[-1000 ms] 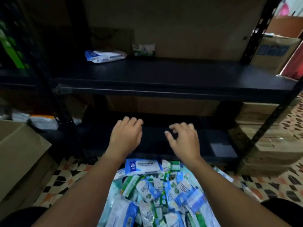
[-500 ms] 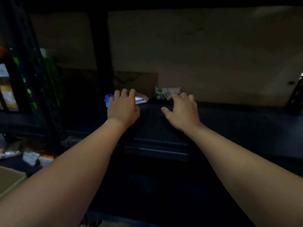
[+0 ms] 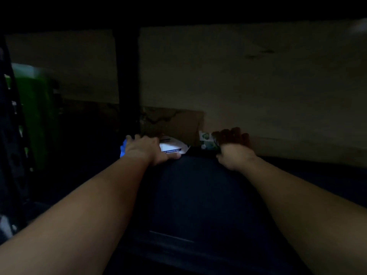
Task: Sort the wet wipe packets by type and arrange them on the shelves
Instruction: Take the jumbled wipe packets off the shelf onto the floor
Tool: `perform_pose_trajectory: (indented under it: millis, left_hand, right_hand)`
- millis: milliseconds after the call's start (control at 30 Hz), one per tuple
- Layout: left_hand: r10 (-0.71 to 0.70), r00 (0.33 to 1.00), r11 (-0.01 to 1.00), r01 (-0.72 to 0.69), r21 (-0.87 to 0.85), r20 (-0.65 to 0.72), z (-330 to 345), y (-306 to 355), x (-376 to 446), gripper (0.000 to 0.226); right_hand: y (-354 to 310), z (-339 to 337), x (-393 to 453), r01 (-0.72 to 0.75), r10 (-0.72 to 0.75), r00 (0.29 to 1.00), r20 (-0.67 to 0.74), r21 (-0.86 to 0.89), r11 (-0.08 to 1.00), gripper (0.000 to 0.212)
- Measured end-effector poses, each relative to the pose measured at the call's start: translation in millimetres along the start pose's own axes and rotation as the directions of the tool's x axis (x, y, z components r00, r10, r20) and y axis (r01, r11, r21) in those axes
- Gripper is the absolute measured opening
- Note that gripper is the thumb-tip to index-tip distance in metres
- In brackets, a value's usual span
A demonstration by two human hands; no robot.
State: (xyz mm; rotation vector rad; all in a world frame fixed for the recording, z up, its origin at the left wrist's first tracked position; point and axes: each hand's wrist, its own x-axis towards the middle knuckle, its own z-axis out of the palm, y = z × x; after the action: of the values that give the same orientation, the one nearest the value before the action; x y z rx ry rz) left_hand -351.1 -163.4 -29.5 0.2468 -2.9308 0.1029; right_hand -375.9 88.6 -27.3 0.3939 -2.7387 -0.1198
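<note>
- The flat packet (image 3: 172,147) lies at the back edge of the shelf (image 3: 198,195), under the left hand (image 3: 146,148).
- The small packet (image 3: 207,140) stands right of it, against the back board (image 3: 258,86), touching the right hand (image 3: 234,149).

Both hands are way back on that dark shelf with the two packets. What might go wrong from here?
The shelf is very dim, so packet types may be misread and mixed. The left hand lies over the blue and white packet and could push it off to the side. The right hand is at the small green packet, which stands against the back wall and might tip over.
</note>
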Motion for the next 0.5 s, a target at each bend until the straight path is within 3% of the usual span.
perform_pose_trajectory:
  millis: [133,300,500]
  left_hand:
    - [0.019,1.0,1.0,-0.019,0.004,-0.01,5.1,-3.6,12.1,0.116]
    - [0.038,0.997,0.999,-0.038,0.001,-0.065,8.7,-4.4,10.3,0.108]
    - [0.042,0.987,0.994,-0.027,0.102,-0.154,4.9,-0.3,-1.7,0.097]
  right_hand:
    - [8.1,10.1,11.0,0.015,-0.015,1.0,0.0,-0.056,0.998,0.081]
    - [15.3,11.1,22.9,0.074,-0.066,0.997,0.036,-0.286,0.956,0.08]
    - [10.6,5.6,11.0,0.081,-0.086,0.996,0.0,-0.321,0.944,0.082]
